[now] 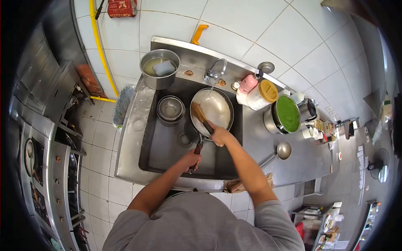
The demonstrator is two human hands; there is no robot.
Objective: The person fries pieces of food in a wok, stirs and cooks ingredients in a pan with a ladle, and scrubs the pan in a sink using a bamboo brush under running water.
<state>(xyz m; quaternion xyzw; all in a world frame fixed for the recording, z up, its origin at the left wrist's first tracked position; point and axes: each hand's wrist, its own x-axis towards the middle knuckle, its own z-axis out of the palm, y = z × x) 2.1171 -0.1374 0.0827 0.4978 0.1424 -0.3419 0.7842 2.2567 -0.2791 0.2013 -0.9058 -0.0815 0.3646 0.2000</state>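
In the head view, a frying pan (pixel 220 109) with whitish, watery contents sits in the steel sink (pixel 161 152). My left hand (pixel 192 161) is closed around its dark handle (pixel 198 148). With my right hand (pixel 218 134) I grip a brush (pixel 202 115) whose brown bristles are down on the pan's inner surface, at its left side. A thin stream of water falls from the faucet (pixel 218 67) into the pan. Nested metal bowls (pixel 171 108) lie in the sink, left of the pan.
A metal pot (pixel 160 79) with cloudy liquid and a pale sponge stands at the sink's back left corner. On the right counter are a pink bottle (pixel 248 83), a yellow-lidded jar (pixel 259 98), a pot of green contents (pixel 287 113) and a ladle (pixel 283 150). A cloth (pixel 236 186) hangs at the front edge.
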